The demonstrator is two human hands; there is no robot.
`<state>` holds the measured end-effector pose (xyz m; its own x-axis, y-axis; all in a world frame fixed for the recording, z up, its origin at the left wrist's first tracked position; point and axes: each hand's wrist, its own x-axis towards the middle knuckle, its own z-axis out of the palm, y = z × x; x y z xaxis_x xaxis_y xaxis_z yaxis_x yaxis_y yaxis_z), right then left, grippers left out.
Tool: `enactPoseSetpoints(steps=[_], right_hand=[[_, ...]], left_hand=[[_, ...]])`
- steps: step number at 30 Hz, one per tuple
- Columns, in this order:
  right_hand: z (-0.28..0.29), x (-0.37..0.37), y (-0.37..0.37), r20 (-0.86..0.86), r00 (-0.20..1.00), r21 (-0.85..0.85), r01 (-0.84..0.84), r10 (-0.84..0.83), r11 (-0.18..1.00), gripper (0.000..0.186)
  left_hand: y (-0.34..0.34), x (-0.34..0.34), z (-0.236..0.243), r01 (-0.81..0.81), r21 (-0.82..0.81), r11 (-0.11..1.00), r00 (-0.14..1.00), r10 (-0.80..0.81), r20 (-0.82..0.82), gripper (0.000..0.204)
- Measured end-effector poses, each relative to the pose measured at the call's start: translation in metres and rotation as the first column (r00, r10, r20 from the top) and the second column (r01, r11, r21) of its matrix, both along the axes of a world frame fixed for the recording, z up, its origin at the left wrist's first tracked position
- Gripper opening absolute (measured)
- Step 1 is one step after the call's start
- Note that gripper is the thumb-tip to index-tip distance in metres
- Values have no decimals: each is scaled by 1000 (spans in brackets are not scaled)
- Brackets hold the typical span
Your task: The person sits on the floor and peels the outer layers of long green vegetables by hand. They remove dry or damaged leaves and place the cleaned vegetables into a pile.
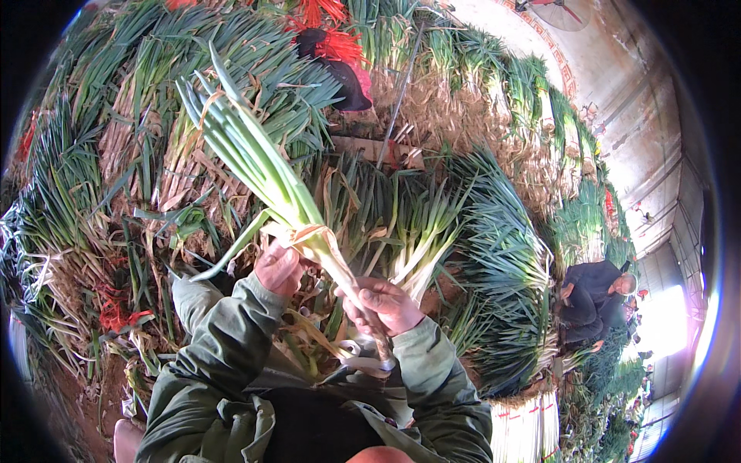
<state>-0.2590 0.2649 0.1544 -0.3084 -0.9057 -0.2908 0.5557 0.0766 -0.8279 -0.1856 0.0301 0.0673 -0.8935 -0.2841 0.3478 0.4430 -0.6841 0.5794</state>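
Gripping the pale lower stalk of a long green onion with broad green leaves [287, 185], the bare right hand [384, 305] is closed around it, above the root end. The bare left hand [279, 268] curls its fingers by the leaf base, beside a papery tan dry leaf [315, 231]; whether it pinches anything, I cannot tell. The onion slants from near right to far left. Beyond the hands lie loose white-stemmed green onions [423, 245]. A thick dark-green onion bundle [502, 255] sits right; stringy bright red strands [116, 312] lie left. Far right, a dark-clothed co-worker [590, 301] sits.
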Motion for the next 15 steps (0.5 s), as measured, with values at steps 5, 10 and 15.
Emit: enactPoseSetpoints(steps=[5, 10, 15], right_hand=[[-43, 4, 3, -138, 967, 84, -204, 214, 975, 49], [-82, 18, 32, -234, 966, 232, -59, 114, 971, 35], [-66, 12, 65, -390, 908, 60, 193, -155, 979, 23]], left_hand=[[-33, -11, 5, -191, 246, 950, 980, 200, -10, 31], [-74, -3, -2, -417, 219, 882, 906, 383, 181, 31], [-73, -2, -25, -325, 176, 929, 935, 287, 209, 36]])
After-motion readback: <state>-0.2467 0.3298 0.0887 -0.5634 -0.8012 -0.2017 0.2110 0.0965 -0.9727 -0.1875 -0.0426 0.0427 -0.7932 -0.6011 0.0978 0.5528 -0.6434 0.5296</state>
